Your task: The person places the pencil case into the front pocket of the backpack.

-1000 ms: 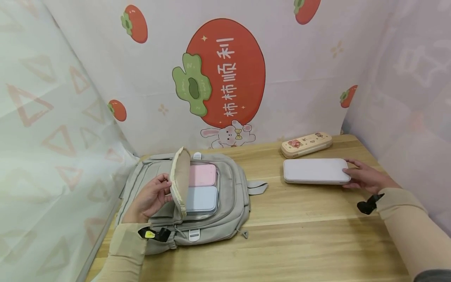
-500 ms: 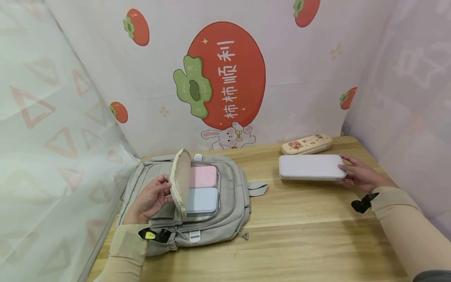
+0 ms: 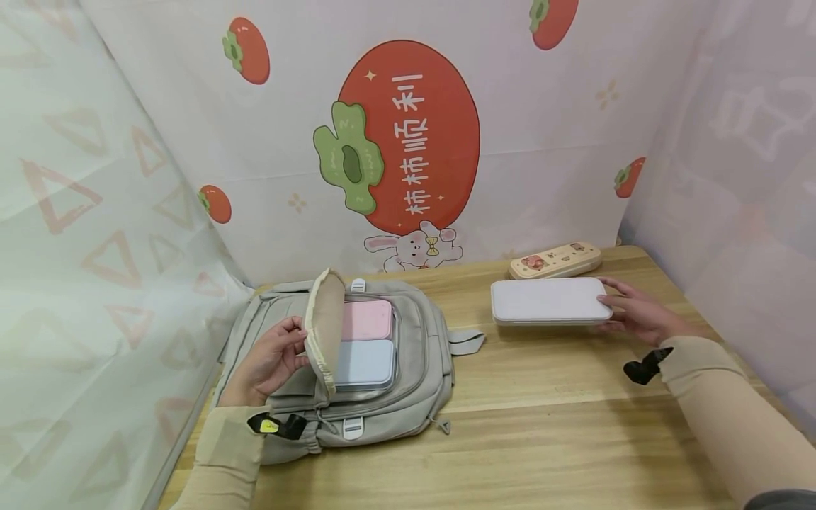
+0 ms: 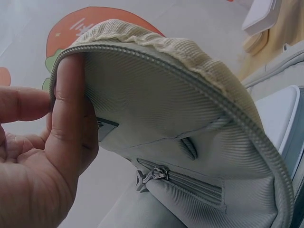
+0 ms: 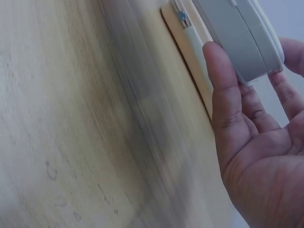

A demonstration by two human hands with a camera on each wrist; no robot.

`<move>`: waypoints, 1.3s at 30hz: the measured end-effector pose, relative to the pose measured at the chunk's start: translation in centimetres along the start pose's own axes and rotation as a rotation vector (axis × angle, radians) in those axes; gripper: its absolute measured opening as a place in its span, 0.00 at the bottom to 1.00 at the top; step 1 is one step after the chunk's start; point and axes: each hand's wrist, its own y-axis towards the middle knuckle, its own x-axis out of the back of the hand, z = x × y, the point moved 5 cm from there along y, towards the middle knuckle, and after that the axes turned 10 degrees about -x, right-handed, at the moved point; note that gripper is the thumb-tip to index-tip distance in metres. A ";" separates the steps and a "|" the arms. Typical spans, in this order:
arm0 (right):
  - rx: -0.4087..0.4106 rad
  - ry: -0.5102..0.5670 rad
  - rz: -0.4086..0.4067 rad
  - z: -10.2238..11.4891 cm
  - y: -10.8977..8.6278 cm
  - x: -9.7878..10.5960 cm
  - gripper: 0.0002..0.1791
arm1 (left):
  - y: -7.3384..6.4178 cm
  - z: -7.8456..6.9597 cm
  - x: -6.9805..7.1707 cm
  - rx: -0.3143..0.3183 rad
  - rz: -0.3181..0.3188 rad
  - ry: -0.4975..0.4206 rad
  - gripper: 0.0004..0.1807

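A grey backpack (image 3: 408, 411) lies on the left of the table with its front pocket unzipped. My left hand (image 3: 270, 361) pinches the edge of the pocket flap (image 3: 326, 322) and holds it folded up; the left wrist view shows thumb and fingers on the zipper edge (image 4: 142, 53). Inside the pocket sit a pink case (image 3: 367, 320) and a light blue case (image 3: 365, 363). On the right, my right hand (image 3: 637, 312) grips one end of a white pencil case (image 3: 548, 299), raised off the table. The right wrist view shows fingers around the end of that case (image 5: 244, 42).
A cream pencil case with printed pictures (image 3: 554, 261) lies at the back right, just behind the white one. A grey strap (image 3: 467, 341) sticks out from the backpack onto the wooden table (image 3: 510, 453). Printed cloth (image 3: 542, 177) hangs behind and at both sides.
My right hand has lifted the white pencil case off the table and carried it a little to the left. The left hand still holds the flap, nearly unmoved.
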 end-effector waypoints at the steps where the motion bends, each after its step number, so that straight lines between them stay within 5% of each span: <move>1: 0.002 -0.006 0.002 0.1 0.0 -0.2 0.20 | 0.0 0.0 0.0 0.000 -0.002 0.000 0.11; 39: 0.123 -0.175 0.100 2.8 1.4 -9.8 0.39 | -0.3 0.2 0.0 -0.004 -0.013 -0.012 0.12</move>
